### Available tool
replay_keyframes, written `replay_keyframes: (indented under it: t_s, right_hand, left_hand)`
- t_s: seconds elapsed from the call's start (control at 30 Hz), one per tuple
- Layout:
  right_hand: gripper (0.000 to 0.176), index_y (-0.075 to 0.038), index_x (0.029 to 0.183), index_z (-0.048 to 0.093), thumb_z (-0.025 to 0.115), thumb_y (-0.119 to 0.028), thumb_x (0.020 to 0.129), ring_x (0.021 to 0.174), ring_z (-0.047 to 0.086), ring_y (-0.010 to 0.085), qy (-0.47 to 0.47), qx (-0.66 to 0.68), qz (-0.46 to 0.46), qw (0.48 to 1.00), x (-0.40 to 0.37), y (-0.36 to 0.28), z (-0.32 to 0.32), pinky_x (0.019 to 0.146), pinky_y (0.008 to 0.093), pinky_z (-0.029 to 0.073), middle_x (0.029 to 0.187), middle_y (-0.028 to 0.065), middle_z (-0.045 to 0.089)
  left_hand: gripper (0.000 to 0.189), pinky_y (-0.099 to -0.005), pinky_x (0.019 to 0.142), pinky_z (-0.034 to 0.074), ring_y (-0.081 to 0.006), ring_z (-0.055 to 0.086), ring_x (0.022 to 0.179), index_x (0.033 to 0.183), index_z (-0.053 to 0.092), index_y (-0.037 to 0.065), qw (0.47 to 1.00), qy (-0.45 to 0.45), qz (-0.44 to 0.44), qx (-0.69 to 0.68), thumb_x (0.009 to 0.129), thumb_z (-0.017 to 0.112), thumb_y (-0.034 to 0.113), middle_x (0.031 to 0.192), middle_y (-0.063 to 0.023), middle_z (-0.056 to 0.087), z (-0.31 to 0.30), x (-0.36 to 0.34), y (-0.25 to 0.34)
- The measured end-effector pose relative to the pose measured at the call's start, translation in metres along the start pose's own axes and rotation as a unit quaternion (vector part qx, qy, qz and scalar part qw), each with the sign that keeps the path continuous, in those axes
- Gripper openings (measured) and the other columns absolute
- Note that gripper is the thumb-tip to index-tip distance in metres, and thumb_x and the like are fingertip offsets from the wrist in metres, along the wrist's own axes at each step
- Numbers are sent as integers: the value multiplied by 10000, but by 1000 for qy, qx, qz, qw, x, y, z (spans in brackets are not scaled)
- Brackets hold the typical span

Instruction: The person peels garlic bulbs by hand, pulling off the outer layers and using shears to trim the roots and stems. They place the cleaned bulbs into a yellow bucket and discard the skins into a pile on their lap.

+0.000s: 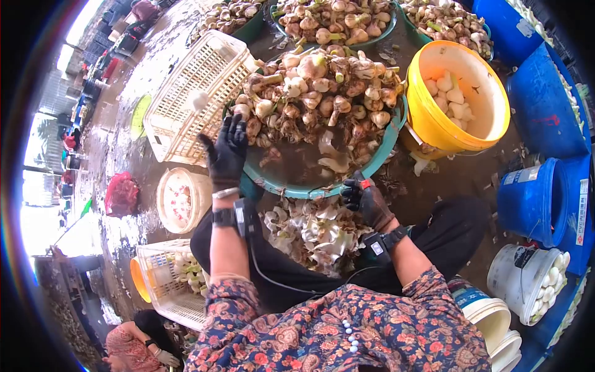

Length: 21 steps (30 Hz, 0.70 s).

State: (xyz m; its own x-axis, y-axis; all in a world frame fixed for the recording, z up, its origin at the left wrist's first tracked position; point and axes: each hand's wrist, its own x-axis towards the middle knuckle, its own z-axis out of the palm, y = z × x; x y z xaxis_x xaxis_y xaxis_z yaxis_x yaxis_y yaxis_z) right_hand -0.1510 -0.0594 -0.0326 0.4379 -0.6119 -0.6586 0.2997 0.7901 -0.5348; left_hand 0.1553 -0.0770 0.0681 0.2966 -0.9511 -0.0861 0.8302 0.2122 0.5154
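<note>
My left hand (227, 152), in a black glove, is open with fingers spread beside the left rim of a teal tub (297, 188). Nothing is in its grasp. Just past its fingertips, a white peeled garlic bulb (198, 100) shows against a cream slatted crate (180, 80). Garlic bulbs with roots and stalk stubs (310, 93) are heaped in the tub. My right hand (369, 201), also gloved, is closed at the tub's near rim around a small tool with a red part (365, 184); its working end is hard to make out.
Loose garlic skins (316, 232) lie between my legs. To the right, a yellow bucket (421, 118) holds peeled bulbs, near blue buckets (527, 201). A white bucket (180, 204) stands left. More garlic tubs (347, 43) line the far side. Another person (133, 347) sits at lower left.
</note>
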Motion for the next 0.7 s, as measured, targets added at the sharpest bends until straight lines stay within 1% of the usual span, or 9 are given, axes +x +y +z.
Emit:
replay_keyframes:
  t_s: [0.07,0.2,0.3,0.43,0.5,0.53,0.6,0.63,0.7]
  right_hand:
    - [421,-90,950,561,491,-501,892,573,490,94,38,-22,14,999,0,3,6,516,208,407,711,-7,543]
    - [416,-78,939,612,560,-483,860,593,552,93,2,-49,19,999,11,14,0,534,240,468,739,12,605]
    - [392,-88,926,619,573,-471,855,567,541,93,44,-82,32,995,5,8,5,515,235,458,712,7,593]
    - [412,-73,938,583,579,-476,852,572,524,87,43,-49,50,997,17,14,-7,509,207,418,711,-6,563]
    - [403,-77,925,576,580,-473,852,562,521,88,31,-23,60,997,26,17,-12,495,208,413,710,-5,563]
    - [395,-80,913,570,580,-470,851,552,517,89,16,-8,72,997,27,19,-14,481,209,408,709,-3,562]
    - [383,-90,911,559,577,-469,855,547,527,95,42,-40,67,996,17,15,-1,464,214,401,711,4,567]
    - [382,-95,915,560,574,-473,855,549,532,96,71,-66,29,995,12,13,5,466,216,402,707,6,569]
    - [382,-100,919,560,572,-477,856,551,538,97,102,-90,-10,991,5,12,6,467,218,403,702,7,570]
  left_hand:
    - [575,-326,851,496,-244,569,1063,1221,501,11,892,75,-103,435,853,568,448,1213,-196,539,-31,28,-10]
    - [641,-399,844,477,-299,582,1057,1057,625,34,372,73,-244,893,764,532,597,1116,-207,597,-106,62,-67]
    - [552,-409,872,459,-313,565,1070,1073,629,130,339,76,-202,916,791,475,579,1147,-165,587,-210,71,-117]
    - [308,-378,712,513,-285,642,870,998,646,164,335,-61,-206,918,833,523,394,984,-129,649,-156,27,-119]
    - [334,-304,648,494,-178,634,756,947,657,34,691,-216,-152,673,834,592,342,850,-101,657,-168,12,-111]
    - [334,-304,648,494,-178,634,756,947,657,34,689,-216,-156,674,834,592,342,850,-101,657,-165,10,-105]
    - [141,-313,550,487,-194,615,588,913,660,118,725,-84,-439,525,784,638,172,739,-64,631,-113,10,-83]
    - [163,-292,536,479,-159,572,522,868,665,59,724,-230,-335,557,768,649,187,670,-46,592,-100,6,-78]
    - [215,-304,563,486,-189,595,563,899,660,49,705,-139,-311,622,759,656,212,702,-70,614,-84,4,-84]
